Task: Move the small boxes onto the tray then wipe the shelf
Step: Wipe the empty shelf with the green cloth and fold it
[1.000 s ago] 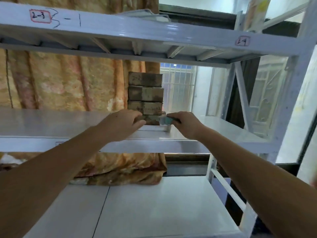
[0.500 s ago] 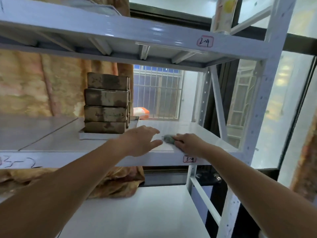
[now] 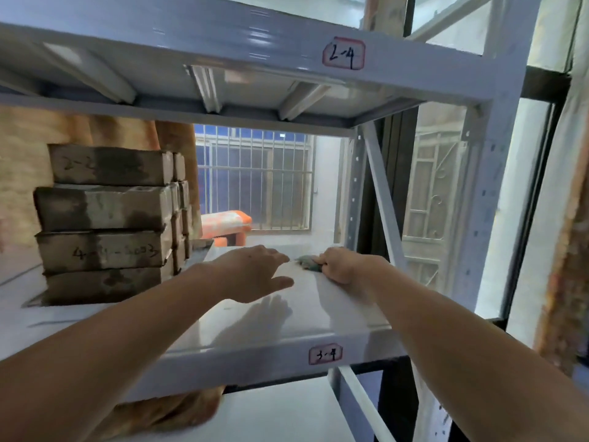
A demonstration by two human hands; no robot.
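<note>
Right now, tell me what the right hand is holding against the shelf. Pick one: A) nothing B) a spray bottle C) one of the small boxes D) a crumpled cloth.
D. The right hand is closed on a crumpled greyish-green cloth pressed to the shelf; the small boxes sit stacked off to the left.

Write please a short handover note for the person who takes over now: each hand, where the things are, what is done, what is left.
Left hand: open and empty, fingers spread, above the white metal shelf.
Right hand: closed on a small grey-green wiping cloth, pressed on the shelf near its right back part.
Four worn brown cardboard boxes stand in one stack on a flat white tray at the left.
Done: boxes on tray.
Left: wipe the shelf; how much is already wiped cannot be told.
</note>
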